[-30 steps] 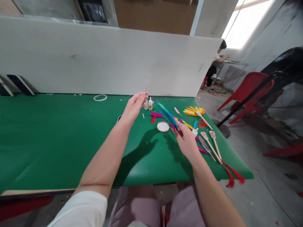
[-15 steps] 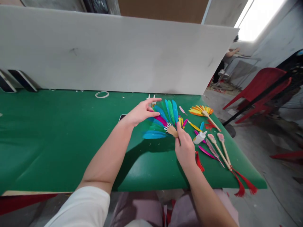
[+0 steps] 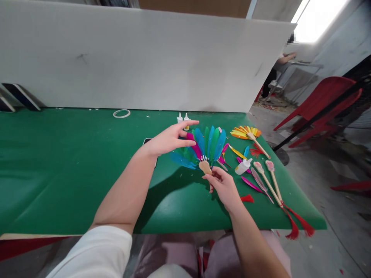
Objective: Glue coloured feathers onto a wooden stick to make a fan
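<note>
My right hand is closed round the handle of a feather fan, just below its rounded wooden head. Blue and green feathers spread upward from that head, with one magenta feather among them. My left hand is at the fan's upper left, thumb and index finger stretched apart. Its fingers are at the magenta feather's tip; whether they press on it I cannot tell. Right of the fan lie a white glue bottle, a magenta feather and a red tassel.
On the green table, a yellow-orange feather fan and two wooden sticks with red tassels lie right. Two white bottles and a white ring stand near the white board. A person is beyond, near a red chair.
My right hand has shifted its grip lower, and the fan has turned more upright, its feathers swinging rightward. My left hand stays beside the magenta feather. The red tassel has swung round.
</note>
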A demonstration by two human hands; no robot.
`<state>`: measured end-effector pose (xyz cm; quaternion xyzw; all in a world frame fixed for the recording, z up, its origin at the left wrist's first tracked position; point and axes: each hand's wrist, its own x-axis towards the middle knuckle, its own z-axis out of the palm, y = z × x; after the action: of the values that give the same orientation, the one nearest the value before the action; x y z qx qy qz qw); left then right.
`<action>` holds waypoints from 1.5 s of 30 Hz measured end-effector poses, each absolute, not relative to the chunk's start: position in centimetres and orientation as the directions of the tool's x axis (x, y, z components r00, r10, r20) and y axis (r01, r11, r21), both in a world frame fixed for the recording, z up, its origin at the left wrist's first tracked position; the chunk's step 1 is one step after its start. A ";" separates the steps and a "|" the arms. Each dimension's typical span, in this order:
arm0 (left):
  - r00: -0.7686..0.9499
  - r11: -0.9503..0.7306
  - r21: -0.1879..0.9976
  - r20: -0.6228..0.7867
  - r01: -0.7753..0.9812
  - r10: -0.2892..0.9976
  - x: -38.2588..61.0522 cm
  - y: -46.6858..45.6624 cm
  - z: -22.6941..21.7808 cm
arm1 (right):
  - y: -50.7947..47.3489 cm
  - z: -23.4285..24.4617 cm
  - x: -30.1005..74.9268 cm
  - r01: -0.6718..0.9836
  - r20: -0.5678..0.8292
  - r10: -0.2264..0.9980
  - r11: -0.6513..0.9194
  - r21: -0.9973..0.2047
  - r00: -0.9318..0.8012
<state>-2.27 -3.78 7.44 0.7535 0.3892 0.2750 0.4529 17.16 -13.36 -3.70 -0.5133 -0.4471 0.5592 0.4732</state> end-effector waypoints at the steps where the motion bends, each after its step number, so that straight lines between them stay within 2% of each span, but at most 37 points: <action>1: 0.560 -0.298 0.891 0.062 0.342 0.826 -2.2 -3.8 7.3 | -13.4 -3.7 17.2 -0.074 -0.152 0.988 -0.153 -0.985 -0.028; 8: 0.526 -0.364 0.835 0.108 0.412 0.843 -1.6 -3.7 6.7 | -13.4 -3.9 17.2 -0.097 -0.158 0.987 -0.161 -0.982 -0.031; 16: 0.546 -0.413 0.817 0.147 0.403 0.825 -0.7 -4.6 7.1 | -13.3 -3.1 17.2 -0.142 -0.139 0.990 -0.140 -0.980 -0.020; 22: 0.588 -0.434 0.809 0.140 0.395 0.796 0.4 -5.3 6.9 | -13.4 -1.7 17.1 -0.259 -0.125 0.989 -0.102 -0.961 0.073; 28: 0.621 -0.475 0.789 0.155 0.390 0.768 0.9 -6.0 6.8 | -13.5 -0.6 17.0 -0.417 -0.150 0.987 -0.115 -0.901 0.051; 45: 0.650 -0.472 0.788 0.122 0.396 0.750 1.1 -6.3 7.1 | -13.7 -0.6 17.3 -0.446 -0.146 0.988 -0.111 -0.888 0.045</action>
<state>1.08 -6.31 7.08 0.8255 0.3469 0.2334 0.3793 17.32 -13.68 -0.64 -0.4242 -0.3196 0.6127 0.5852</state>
